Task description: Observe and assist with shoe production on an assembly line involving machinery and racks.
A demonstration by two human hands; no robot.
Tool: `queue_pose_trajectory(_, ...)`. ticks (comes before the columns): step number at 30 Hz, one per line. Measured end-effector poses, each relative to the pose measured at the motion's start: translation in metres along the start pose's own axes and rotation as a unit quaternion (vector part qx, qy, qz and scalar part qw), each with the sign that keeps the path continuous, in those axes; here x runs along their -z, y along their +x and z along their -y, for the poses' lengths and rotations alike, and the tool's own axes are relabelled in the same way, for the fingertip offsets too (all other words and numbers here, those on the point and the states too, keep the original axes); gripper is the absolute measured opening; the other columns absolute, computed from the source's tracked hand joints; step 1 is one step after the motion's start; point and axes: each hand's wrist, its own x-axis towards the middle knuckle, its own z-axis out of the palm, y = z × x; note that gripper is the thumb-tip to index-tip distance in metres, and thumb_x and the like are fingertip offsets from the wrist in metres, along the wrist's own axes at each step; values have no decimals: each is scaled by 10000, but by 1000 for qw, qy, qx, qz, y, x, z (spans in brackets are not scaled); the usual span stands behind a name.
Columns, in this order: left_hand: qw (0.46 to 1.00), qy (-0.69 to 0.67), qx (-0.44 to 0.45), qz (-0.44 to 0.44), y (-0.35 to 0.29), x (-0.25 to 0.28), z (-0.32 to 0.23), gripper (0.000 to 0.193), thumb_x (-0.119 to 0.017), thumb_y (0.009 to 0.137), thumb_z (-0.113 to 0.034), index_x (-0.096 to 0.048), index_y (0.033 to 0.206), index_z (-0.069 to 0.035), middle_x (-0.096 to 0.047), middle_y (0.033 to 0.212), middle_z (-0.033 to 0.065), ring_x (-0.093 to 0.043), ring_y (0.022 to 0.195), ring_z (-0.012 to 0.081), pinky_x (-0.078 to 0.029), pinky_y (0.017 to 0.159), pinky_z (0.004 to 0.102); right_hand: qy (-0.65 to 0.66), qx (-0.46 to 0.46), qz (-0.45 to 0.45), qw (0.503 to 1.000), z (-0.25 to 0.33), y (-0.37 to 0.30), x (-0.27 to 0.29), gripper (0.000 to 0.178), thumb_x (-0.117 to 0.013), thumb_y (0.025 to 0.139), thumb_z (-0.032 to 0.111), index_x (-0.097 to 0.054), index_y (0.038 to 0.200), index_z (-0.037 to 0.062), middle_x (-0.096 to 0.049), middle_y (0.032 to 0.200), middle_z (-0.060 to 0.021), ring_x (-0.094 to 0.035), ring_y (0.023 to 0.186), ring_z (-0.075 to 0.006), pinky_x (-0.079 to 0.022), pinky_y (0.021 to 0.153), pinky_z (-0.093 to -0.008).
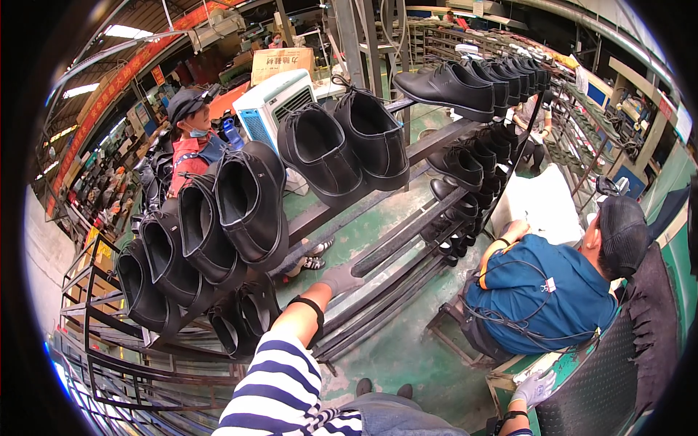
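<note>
In front of me stands a dark metal shoe rack [313, 221] carrying several pairs of black lace-up shoes [323, 145]. My left hand [342, 279], in a grey glove, is closed round a lower rail [414, 236] of this rack. Just above that hand, the upper tier holds shoes with their heels toward me. More black shoes [243, 316] sit on the lower tier, left of my forearm. Down at the right, my right hand [535, 389], gloved too, lies at the edge of a green workbench [502, 381] with its fingers stretched out and nothing in them.
A person in a blue shirt [538, 291] sits close on the right, beside a dark textured mat [596, 385]. Behind the rack at left is another person in a cap [190, 105], near a white-and-blue air cooler [273, 102]. Empty-looking rack frames [109, 349] stand at lower left.
</note>
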Motion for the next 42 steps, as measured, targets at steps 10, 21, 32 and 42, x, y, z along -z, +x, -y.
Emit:
queue_pose_trajectory(10, 999, 5, -14, -30, 0, 10, -4, 821, -633, 783, -633, -589, 1335, -27, -634, 1258, 288, -627, 1158, 404, -480, 1003, 442, -3, 3, 4, 1000, 5, 1, -10, 479, -476, 1016, 341, -556, 1386, 49, -553, 1449, -87, -504, 1333, -248, -346, 1153, -421)
queue_pose_trajectory(21, 1000, 3, -8, -21, -4, 16, -10, 839, -620, 777, -669, -642, 1232, 36, -655, 1206, 297, -646, 1122, 402, -486, 978, 446, -20, 10, 8, 1000, 2, 2, -17, 498, -483, 1013, 343, -505, 1440, 87, -541, 1448, -88, -483, 1352, -237, -381, 1097, -424)
queue_pose_trajectory(32, 1000, -3, -8, -26, -3, 18, -13, 815, -636, 771, -651, -644, 1236, 19, -656, 1205, 293, -646, 1121, 404, -492, 976, 441, 5, 13, -20, 1000, -1, 6, -24, 481, -512, 1004, 323, -533, 1401, 52, -561, 1421, -119, -522, 1308, -268, -392, 1096, -430)
queue_pose_trajectory(42, 999, -5, -16, -41, -3, 7, 1, 818, -639, 777, -647, -635, 1251, 20, -654, 1198, 298, -646, 1111, 409, -494, 968, 443, -16, 4, 15, 1000, 3, -6, -7, 474, -460, 1020, 345, -554, 1392, 67, -522, 1476, -88, -476, 1357, -248, -358, 1133, -433)
